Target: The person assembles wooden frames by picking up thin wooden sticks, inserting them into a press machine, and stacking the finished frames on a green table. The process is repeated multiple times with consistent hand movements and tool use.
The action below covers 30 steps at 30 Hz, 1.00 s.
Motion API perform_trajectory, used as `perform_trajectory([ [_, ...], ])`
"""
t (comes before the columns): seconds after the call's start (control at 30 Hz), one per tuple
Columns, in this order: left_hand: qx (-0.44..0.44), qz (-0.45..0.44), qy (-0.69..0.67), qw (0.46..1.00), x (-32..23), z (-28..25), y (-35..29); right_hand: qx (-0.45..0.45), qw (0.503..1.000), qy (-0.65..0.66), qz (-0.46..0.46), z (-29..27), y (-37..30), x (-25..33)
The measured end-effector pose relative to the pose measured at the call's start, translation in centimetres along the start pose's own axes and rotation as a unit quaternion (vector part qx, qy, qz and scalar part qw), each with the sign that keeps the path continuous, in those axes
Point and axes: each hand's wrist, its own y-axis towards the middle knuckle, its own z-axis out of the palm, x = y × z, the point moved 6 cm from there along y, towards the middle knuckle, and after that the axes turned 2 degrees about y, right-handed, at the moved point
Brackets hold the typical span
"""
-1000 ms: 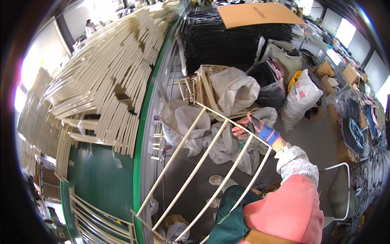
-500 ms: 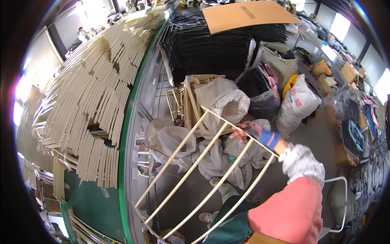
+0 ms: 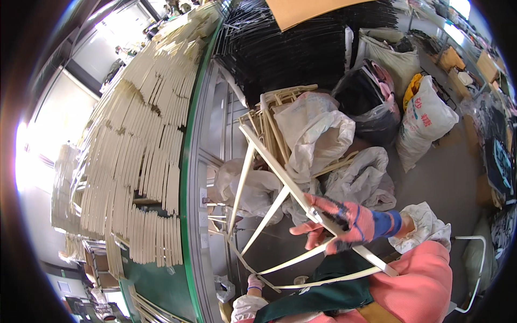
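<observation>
While the cream frame [image 3: 288, 188] is hovering beyond the bench's [image 3: 167, 288] right edge, left hand [image 3: 254, 284] is meeting its lower end, finger grip unclear; right hand [image 3: 353, 220], reaching from lower right, is gripping its upper rail [image 3: 266, 154], fingers half-spread. Versus earlier, frame is turning more edge-on, left hand newly showing.
</observation>
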Motion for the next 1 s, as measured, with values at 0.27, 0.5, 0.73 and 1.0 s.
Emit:
perform_trajectory([
  [0.27,-0.155,0.197,0.001,0.968,-11.7,2.7,7.7,-0.265,0.959,0.101,0.01,-17.6,-8.0,-2.0],
  [0.5,-0.076,0.388,0.031,0.918,-31.5,9.6,7.1,-0.373,0.907,0.189,-0.054,-28.4,-16.4,-12.5],
  [0.73,-0.072,0.409,0.093,0.905,-36.4,15.4,5.3,-0.466,0.853,0.213,-0.096,-32.3,-20.0,-16.4],
  [1.0,0.033,0.405,0.095,0.909,-34.0,18.9,5.0,-0.55,0.783,0.271,-0.098,-44.1,-28.0,-24.1],
])
